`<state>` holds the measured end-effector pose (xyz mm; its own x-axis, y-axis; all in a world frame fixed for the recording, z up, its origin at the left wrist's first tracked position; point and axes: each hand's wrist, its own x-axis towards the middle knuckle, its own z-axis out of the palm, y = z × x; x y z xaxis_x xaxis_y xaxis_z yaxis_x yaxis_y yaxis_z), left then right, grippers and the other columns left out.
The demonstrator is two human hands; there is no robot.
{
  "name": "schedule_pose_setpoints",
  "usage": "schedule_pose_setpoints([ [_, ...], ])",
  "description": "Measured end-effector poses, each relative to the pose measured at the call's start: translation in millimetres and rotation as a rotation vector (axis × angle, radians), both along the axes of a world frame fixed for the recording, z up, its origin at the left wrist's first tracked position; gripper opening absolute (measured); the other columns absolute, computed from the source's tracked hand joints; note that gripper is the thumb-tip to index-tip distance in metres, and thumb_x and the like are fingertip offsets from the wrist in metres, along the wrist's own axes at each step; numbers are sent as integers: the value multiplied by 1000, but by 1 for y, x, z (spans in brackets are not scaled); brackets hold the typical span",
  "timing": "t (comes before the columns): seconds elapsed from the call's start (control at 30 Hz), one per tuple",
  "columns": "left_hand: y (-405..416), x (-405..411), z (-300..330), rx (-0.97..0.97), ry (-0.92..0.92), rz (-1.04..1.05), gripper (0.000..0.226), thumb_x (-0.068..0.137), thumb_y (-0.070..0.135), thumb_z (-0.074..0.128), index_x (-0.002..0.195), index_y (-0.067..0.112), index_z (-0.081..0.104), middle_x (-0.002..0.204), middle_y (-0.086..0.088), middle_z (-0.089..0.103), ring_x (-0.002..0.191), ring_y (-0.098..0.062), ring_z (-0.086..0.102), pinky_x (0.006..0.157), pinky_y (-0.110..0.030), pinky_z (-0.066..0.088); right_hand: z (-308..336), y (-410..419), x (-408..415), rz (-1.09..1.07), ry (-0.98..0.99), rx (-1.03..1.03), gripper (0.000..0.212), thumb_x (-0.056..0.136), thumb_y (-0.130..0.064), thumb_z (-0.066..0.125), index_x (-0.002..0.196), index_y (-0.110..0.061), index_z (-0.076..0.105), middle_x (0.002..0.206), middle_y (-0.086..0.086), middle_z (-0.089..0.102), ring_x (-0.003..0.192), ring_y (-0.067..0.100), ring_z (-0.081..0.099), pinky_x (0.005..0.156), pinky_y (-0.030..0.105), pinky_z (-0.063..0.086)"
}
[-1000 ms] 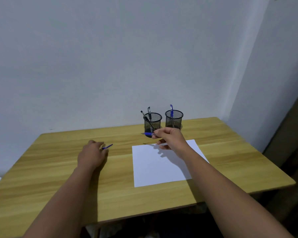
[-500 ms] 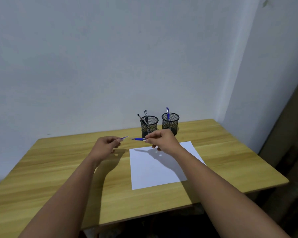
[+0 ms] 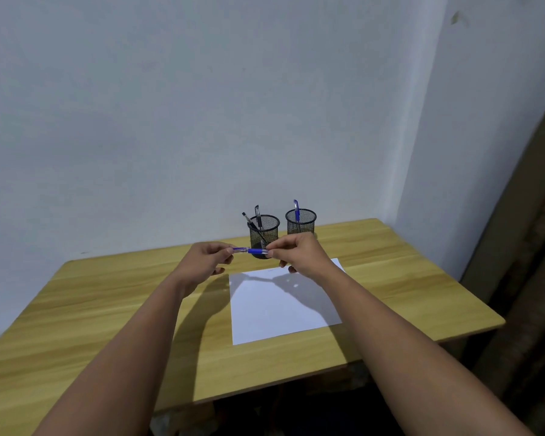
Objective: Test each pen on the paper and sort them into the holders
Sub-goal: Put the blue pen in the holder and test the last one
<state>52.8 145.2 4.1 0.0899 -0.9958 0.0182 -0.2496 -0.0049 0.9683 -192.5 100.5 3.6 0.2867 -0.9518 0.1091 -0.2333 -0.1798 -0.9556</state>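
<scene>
My left hand [image 3: 206,258] and right hand [image 3: 299,251] pinch the blue pen [image 3: 251,250] ends to recap it, holders [image 3: 264,229] at twelve o'clock.

Two holders [image 3: 264,229] [image 3: 300,221] stand side by side behind the paper [image 3: 283,305] on the table [image 3: 107,309].

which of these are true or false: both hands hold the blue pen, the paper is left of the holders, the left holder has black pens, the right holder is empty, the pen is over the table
1. Both hands hold the blue pen: true; the left hand and right hand pinch its ends.
2. The paper lies left of the holders: false; it lies in front of them.
3. The left holder has black pens: true.
4. The right holder is empty: false; one blue-capped pen stands in it.
5. The pen is held above the table: true.
</scene>
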Motion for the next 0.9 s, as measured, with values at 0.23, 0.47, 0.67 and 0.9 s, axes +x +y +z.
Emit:
schedule_pose_setpoints([
  [0.23,-11,-30,12,-6,19,-31,15,99,12,63,97,6,76,77,-5,67,82,-17,61,77,-33,52,2,2,-11,-15,-106,16,10,86,2,84,88,-8,81,62,-3,66,52,9,53,49,20,44],
  [0.47,-47,-90,33,-135,-97,-89,15,96,20,68,101,11,79,88,-9,76,74,-8,62,69,-20,51,23,-29,-68,-9,259,-105,16,83,-4,85,97,-11,84,69,-2,72,60,7,59,64,24,49],
  [0.67,-110,-123,34,-304,-585,143,49,89,53,63,129,26,67,113,6,74,107,-15,67,97,-44,52,58,-93,-97,-215,265,-191,19,86,4,77,88,-15,77,71,-1,70,62,9,64,62,23,51],
  [0.9,-162,-125,10,-280,-1306,190,71,80,81,47,121,26,66,117,2,67,120,-27,51,92,-46,35,56,-162,-74,-348,78,-190,15,86,-5,80,86,-19,75,76,-3,74,89,25,78,93,40,62],
])
